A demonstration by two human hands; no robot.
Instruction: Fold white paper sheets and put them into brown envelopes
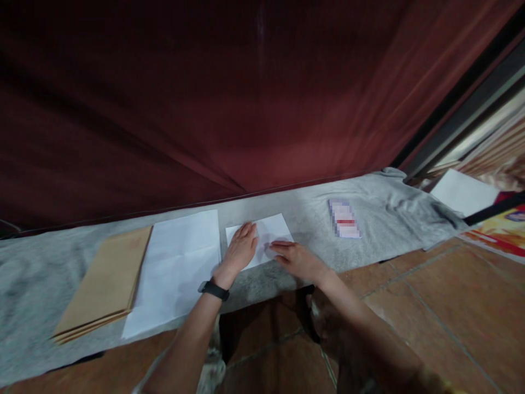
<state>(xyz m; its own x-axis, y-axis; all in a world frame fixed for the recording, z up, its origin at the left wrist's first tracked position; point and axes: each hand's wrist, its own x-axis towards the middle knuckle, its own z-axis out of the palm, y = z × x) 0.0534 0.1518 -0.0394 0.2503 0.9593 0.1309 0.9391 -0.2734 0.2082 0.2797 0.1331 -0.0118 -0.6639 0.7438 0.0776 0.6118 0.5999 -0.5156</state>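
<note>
A small white sheet of paper (268,230), looking folded, lies on the grey cloth in front of me. My left hand (243,245) rests flat on its left part, fingers stretched out, with a dark band on the wrist. On the right part of the same sheet, the fingertips of my right hand (298,259) touch down with the fingers extended. Neither hand grips anything. Left of the small sheet lies a larger stack of white paper (178,262) with a faint crease across it.
Brown paper envelopes (109,279) are stacked at the left, beside the white paper. A blurred pale packet with a red stripe (345,221) lies on the grey cloth (389,219) to the right. Behind hangs a dark red curtain (262,109). Tiled floor (430,301) shows in front.
</note>
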